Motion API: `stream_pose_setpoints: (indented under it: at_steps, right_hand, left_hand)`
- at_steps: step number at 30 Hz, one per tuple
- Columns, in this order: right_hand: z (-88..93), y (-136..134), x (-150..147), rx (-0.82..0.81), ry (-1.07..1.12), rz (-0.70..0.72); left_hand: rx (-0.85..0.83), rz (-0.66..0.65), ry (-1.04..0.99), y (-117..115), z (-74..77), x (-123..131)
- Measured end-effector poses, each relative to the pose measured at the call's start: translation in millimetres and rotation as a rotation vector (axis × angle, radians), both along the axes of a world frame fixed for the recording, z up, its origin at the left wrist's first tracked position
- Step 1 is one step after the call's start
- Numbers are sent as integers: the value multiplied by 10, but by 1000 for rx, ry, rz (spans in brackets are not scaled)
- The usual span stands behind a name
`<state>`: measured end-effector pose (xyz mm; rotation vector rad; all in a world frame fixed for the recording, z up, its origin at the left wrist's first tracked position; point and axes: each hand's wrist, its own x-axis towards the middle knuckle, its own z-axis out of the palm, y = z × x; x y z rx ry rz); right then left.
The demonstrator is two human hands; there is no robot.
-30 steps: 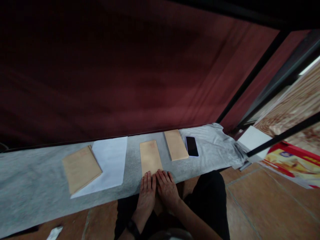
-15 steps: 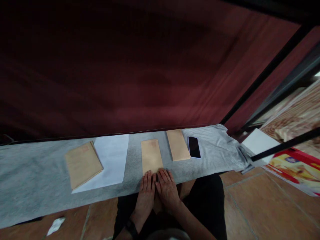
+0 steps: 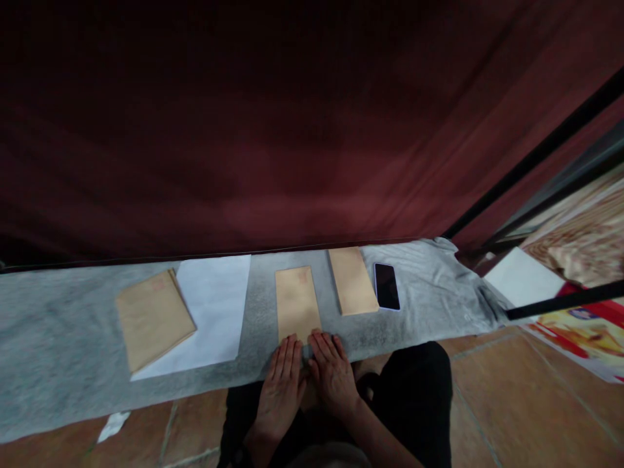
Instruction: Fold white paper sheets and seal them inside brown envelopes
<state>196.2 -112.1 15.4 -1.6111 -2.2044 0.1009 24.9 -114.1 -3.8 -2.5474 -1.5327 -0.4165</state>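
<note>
A brown envelope (image 3: 296,300) lies flat on the grey cloth in front of me. My left hand (image 3: 283,380) rests flat with its fingertips on the envelope's near left corner. Fingers stretched out, my right hand (image 3: 334,372) touches the near right corner. Neither hand grips anything. To the right sits a second stack of brown envelopes (image 3: 353,281), beside a dark-screened phone (image 3: 387,286). On the left, more brown envelopes (image 3: 153,320) partly cover a white paper sheet (image 3: 214,309).
The grey cloth (image 3: 58,338) covers a long narrow surface below a dark red curtain (image 3: 273,162). Black bars (image 3: 536,156), a white board (image 3: 524,279) and a red printed box (image 3: 585,335) stand at the right. A crumpled tissue (image 3: 113,426) lies on the tiled floor.
The two hands have moved slightly apart and a little toward me, still at the envelope's near edge. The camera view has shifted a little.
</note>
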Motion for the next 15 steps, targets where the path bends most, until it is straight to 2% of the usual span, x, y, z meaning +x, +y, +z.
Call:
stream_pose_setpoints:
  at_steps: [4,10,15]
  right_hand:
    - [25,20,-39,38,-9,-43]
    - [13,73,-207,-5,16,118]
    - [-46,65,-112,17,-5,72]
  left_hand:
    - [30,-2,-10,10,-12,-28]
    - [75,8,-69,26,-36,-4]
    - [52,-34,-90,50,15,-86]
